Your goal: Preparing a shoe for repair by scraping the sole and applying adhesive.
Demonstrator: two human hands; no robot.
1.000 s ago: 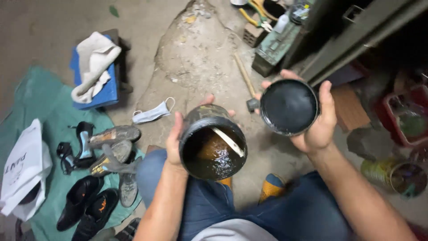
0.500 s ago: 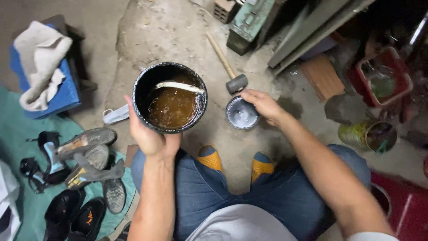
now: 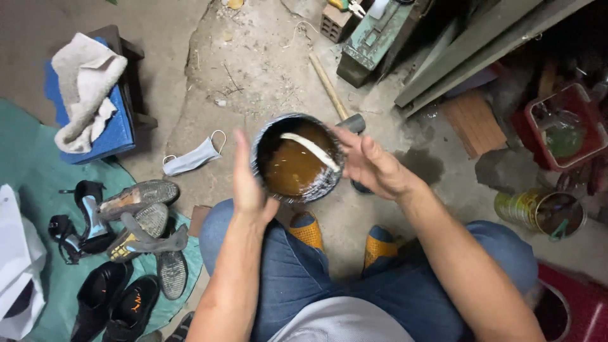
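Rough concrete floor runs under everything, stained and gritty, with a green mat spread at my left. My left hand cups the near-left wall of the round dark tin, fingers pressed together and pointing up along its side, thumb not clearly visible. My right hand comes at the tin's right rim with the fingers loosely spread, touching or just short of it; I cannot tell which. One tin, then, held above my knees between two hands, half full of brown, glossy liquid with one pale stick lying in it, its far end resting on the rim. As I judge it, I am steadying the open tin, and reaching for that stick would call for a firm left grip so the liquid does not slop. Below sit my two orange-and-blue shoes. Outward: one hammer lies just behind the tin, one face mask to its left, one pale cloth on a blue stool, several shoes and soles on the mat, one yellow can at right.
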